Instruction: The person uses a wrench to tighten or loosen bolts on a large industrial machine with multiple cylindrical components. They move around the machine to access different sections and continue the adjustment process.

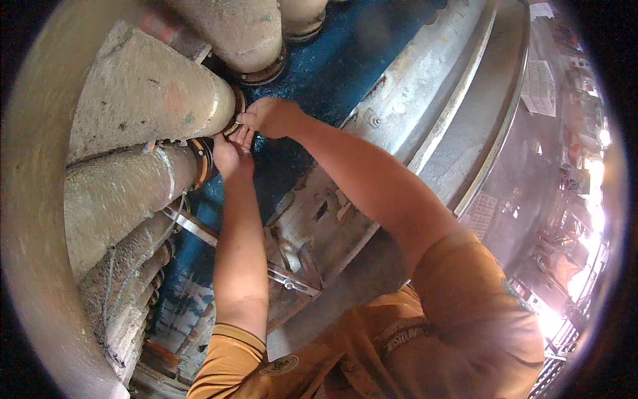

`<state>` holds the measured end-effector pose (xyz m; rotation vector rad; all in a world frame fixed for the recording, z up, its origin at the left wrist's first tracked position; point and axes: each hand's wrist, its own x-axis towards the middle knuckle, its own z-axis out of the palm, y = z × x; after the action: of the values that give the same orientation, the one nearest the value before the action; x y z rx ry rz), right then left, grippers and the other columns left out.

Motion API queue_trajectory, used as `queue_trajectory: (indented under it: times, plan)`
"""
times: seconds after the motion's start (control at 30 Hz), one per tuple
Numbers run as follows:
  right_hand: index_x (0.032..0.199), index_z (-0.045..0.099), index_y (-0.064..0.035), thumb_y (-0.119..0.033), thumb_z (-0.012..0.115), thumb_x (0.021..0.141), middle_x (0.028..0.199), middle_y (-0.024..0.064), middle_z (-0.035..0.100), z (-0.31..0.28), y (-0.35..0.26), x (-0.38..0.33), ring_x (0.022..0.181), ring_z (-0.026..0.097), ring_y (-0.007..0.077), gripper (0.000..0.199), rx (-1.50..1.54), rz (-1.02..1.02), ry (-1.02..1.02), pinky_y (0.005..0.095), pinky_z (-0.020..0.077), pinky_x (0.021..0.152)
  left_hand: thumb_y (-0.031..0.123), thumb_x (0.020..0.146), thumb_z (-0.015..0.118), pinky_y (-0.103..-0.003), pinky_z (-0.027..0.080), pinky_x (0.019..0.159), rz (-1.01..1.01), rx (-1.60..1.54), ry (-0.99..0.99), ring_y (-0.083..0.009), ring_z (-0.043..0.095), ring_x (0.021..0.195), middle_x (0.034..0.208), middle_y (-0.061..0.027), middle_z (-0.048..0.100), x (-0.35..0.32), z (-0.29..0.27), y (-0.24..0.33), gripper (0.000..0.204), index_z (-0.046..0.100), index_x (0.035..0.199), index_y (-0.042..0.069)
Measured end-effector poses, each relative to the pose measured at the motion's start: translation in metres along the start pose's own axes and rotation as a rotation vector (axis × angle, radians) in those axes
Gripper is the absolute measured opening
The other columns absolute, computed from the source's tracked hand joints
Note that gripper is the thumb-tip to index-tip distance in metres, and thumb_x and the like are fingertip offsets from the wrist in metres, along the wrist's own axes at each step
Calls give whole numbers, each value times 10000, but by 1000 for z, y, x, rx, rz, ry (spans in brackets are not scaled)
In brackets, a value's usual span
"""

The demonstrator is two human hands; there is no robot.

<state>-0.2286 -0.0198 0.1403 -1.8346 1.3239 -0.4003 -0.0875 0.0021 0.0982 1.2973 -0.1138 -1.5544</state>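
Both of my hands meet at the rusty ring (237, 106) on the narrow end of a dusty, cone-shaped roller (156, 93). My right hand (269, 118) reaches in from the right, its thumb and fingers pinched against the ring's lower edge. Just below it, my left hand (232, 151) has its fingers curled up beside the right fingertips, close to the roller's end. Whatever small thing lies between the fingers is too hidden to name. Beneath the hands lies a worn blue surface (266, 163).
More dusty rollers (126, 196) fan out above and below, one with an orange-brown ring (201, 163). A slotted metal bar (292, 279) crosses under my left forearm. Curved metal rims (458, 100) sweep along the right. White crates (538, 86) stand on the floor beyond.
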Motion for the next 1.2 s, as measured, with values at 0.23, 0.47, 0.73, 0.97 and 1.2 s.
queue_trajectory:
  times: [0.23, 0.47, 0.73, 0.97, 1.2]
  plan:
    - [822, 641, -124, -333, 497, 837, 749, 111, 621, 44, -14, -9, 728, 624, 305, 254, -41, 169, 383, 413, 524, 621, 345, 962, 383, -314, 497, 757, 38, -46, -150, -219, 607, 884, 1004, -84, 610, 13, -16, -5, 388, 504, 1132, 18]
    - [902, 654, -67, -407, 381, 901, 880, 141, 659, 93, -37, 10, 855, 609, 369, 436, 454, 753, 632, 440, 476, 759, 432, 878, 509, -327, 454, 808, 220, 820, 30, -227, 599, 902, 1003, -99, 627, -7, 3, 2, 492, 534, 1112, 1]
    - [851, 619, -31, -366, 369, 925, 829, 192, 637, 97, -24, 8, 796, 599, 383, 424, 459, 597, 692, 444, 466, 745, 438, 871, 515, -328, 463, 736, 553, 1061, -5, -249, 606, 786, 912, -122, 644, 12, -8, -14, 507, 548, 1078, -24]
    - [869, 620, -22, -266, 419, 922, 883, 179, 622, 53, 2, -32, 847, 598, 330, 321, 112, 243, 324, 419, 471, 751, 281, 961, 318, -426, 490, 838, -16, -20, -65, -286, 574, 987, 1105, -157, 559, -11, 9, 7, 390, 439, 1186, -15]
    - [983, 568, -34, -228, 419, 900, 799, 162, 619, 2, 15, 1, 793, 608, 361, 259, -127, -214, 19, 451, 480, 699, 297, 953, 399, -376, 544, 652, -16, 34, -39, -212, 606, 721, 960, -113, 595, 10, -11, -1, 326, 483, 1099, 18]
